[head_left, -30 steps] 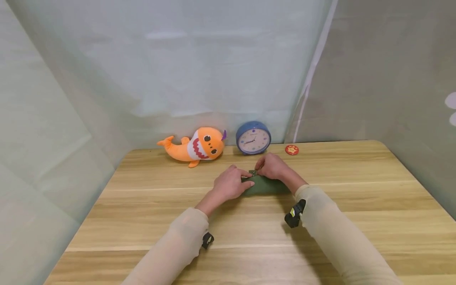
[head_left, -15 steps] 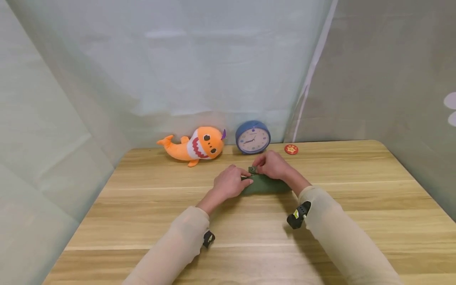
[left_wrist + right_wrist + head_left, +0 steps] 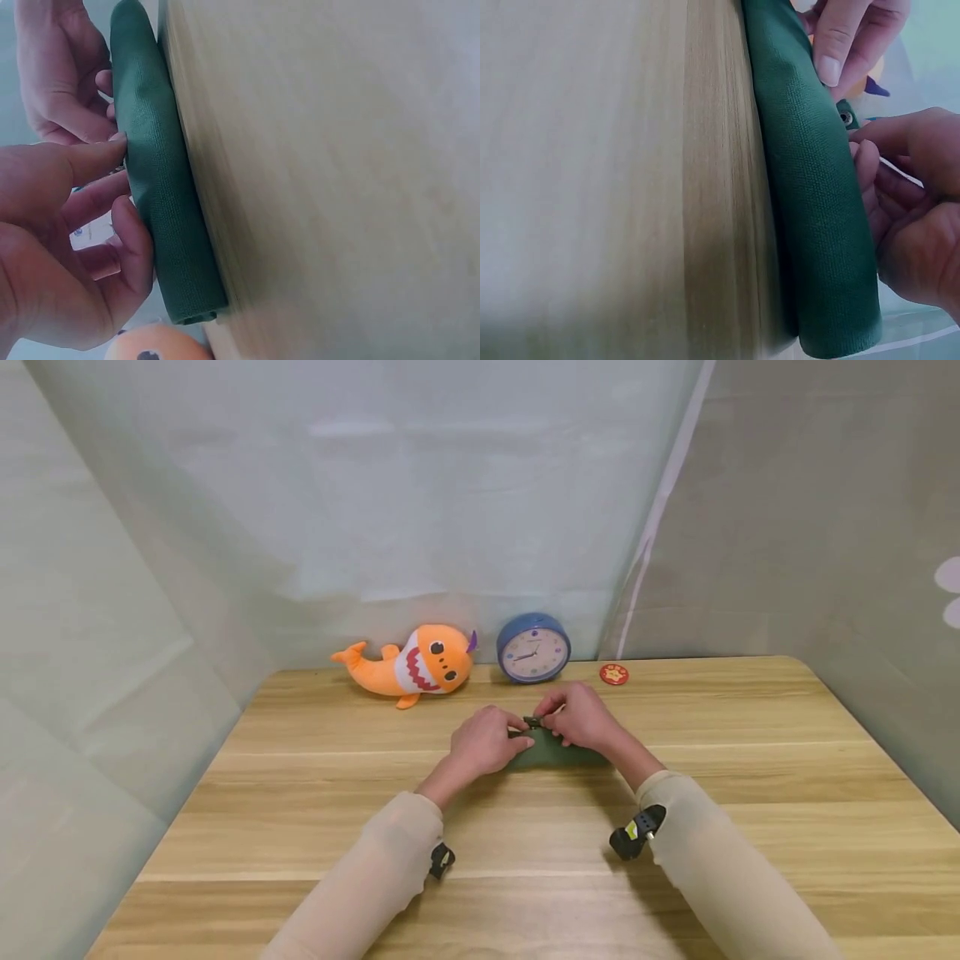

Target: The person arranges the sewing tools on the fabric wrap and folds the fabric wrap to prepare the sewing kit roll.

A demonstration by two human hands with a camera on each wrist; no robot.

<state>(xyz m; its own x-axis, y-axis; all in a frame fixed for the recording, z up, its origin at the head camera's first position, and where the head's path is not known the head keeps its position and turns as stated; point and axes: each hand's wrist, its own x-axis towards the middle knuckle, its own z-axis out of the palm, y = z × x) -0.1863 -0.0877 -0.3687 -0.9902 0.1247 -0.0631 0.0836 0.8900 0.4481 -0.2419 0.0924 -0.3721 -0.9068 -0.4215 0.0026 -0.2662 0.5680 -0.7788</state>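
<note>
A dark green fabric roll (image 3: 558,755) lies lengthwise across the middle of the wooden table. From its far side rises a small green tab (image 3: 532,722); the right wrist view shows a round metal snap (image 3: 846,117) on it. My left hand (image 3: 483,743) holds the roll's left part, thumb on top near the tab, fingers bent against the far side. Just right of the tab, my right hand (image 3: 583,718) pinches the tab's edge between thumb and index finger. Its other fingers are curled beside the roll (image 3: 821,195). The tab's base is hidden.
Along the table's back edge sit an orange plush shark (image 3: 412,667), a blue round clock (image 3: 533,649) and a flat red badge (image 3: 614,674). The wooden table (image 3: 525,860) meets hanging pale sheets behind and at the sides.
The tab was lifted with its snap facing me half a second ago; now it is tipped down flatter. My right hand has lowered slightly and turned. The left hand and roll stay put.
</note>
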